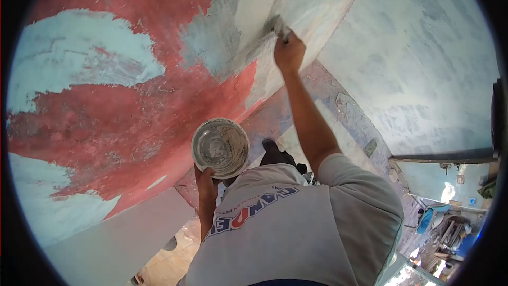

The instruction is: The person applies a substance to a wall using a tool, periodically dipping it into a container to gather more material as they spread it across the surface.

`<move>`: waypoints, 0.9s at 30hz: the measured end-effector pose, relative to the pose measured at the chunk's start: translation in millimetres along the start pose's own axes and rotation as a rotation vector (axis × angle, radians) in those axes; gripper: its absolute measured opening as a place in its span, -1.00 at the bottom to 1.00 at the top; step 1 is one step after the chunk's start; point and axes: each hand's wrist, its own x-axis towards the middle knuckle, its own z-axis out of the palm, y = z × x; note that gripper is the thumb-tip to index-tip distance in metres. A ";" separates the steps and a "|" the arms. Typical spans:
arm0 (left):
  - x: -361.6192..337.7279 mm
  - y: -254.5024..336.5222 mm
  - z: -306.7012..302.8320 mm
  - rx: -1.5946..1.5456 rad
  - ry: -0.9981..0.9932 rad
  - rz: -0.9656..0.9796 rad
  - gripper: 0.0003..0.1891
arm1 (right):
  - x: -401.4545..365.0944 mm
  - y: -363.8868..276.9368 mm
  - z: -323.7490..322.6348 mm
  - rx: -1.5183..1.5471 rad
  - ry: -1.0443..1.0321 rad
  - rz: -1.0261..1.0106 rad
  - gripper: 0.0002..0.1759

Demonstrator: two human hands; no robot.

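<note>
My left hand grips the lower edge of a round bowl, its inside smeared with grey filler paste. With my right arm stretched forward, my right hand is closed around a putty knife. The knife's blade lies against the wall, on a grey-white coated part near the corner. My fingers hide most of the knife's handle. To the left of the knife, the wall shows peeling red paint with pale blue patches.
Another wall, pale blue and patchy, meets the worked wall at a corner on the right. The floor below is stained and dusty. Various items, among them a blue object, lie in a cluttered area at lower right.
</note>
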 end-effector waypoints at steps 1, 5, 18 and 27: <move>0.8 1.4 -2.4 -0.016 -0.018 0.005 -0.23 | -19.1 -17.2 10.2 0.016 0.021 -0.050 -0.71; 4.6 5.9 -11.1 0.054 -0.004 0.002 -0.24 | -116.8 -94.8 15.5 0.097 -0.229 -0.103 -0.27; 15.8 -3.1 22.2 0.050 -0.048 -0.034 -0.24 | 16.7 17.3 -23.7 0.141 -0.014 0.012 -0.80; 5.5 -6.8 7.3 0.031 -0.012 -0.036 -0.25 | -81.3 -79.5 -7.3 0.232 -0.141 -0.018 -0.59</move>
